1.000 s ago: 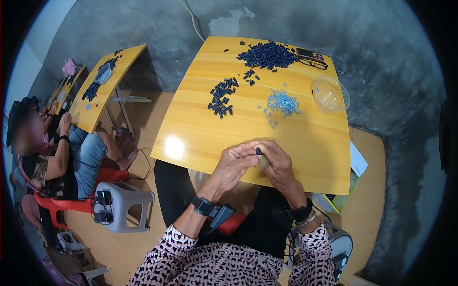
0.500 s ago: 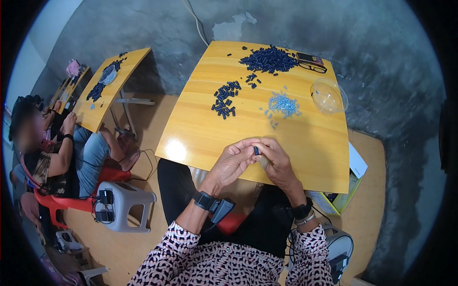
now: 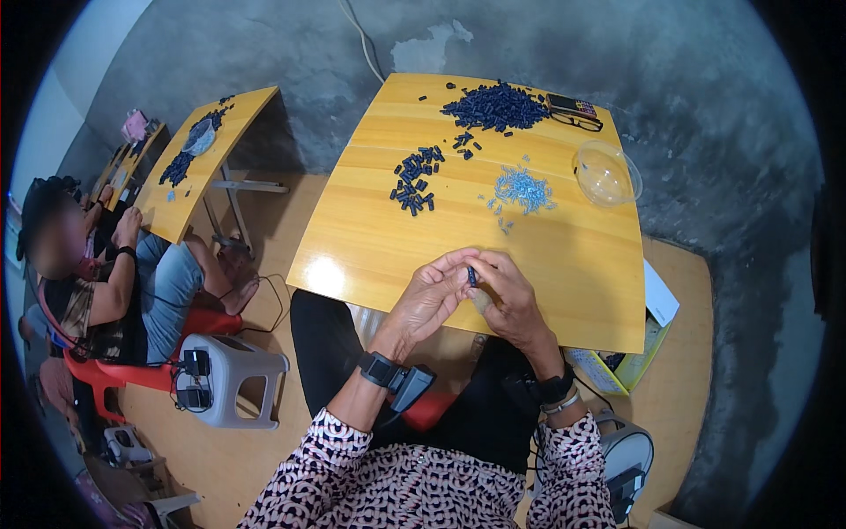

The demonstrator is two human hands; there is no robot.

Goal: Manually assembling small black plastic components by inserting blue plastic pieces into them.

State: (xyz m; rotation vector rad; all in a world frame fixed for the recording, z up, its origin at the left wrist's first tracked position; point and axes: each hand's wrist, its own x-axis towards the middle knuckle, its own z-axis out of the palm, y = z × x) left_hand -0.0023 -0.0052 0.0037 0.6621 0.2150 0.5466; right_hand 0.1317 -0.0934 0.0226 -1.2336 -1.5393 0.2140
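Observation:
Both my hands meet over the near edge of the yellow wooden table (image 3: 379, 238). Between the fingertips is a small dark-blue cylindrical piece (image 3: 472, 278). My left hand (image 3: 429, 295) pinches it from one side with thumb and fingers. My right hand (image 3: 509, 295) closes on it from the other side, and its fingers partly hide the piece. Beyond the hands lies a scatter of tiny light-blue clear parts (image 3: 523, 189). To their left is a loose group of dark cylindrical pieces (image 3: 414, 181), and a larger heap of the same pieces (image 3: 495, 108) sits at the far side.
A clear plastic bowl (image 3: 608, 174) stands at the table's right edge. Eyeglasses (image 3: 577, 120) and a keypad phone (image 3: 573, 106) lie at the far right corner. A yellow-green box (image 3: 630, 366) is below on the right. At left, another person works at a second table (image 3: 238, 123).
The hands stay together around the small dark piece, with only a slight shift of the fingers. The piles on the table look unchanged.

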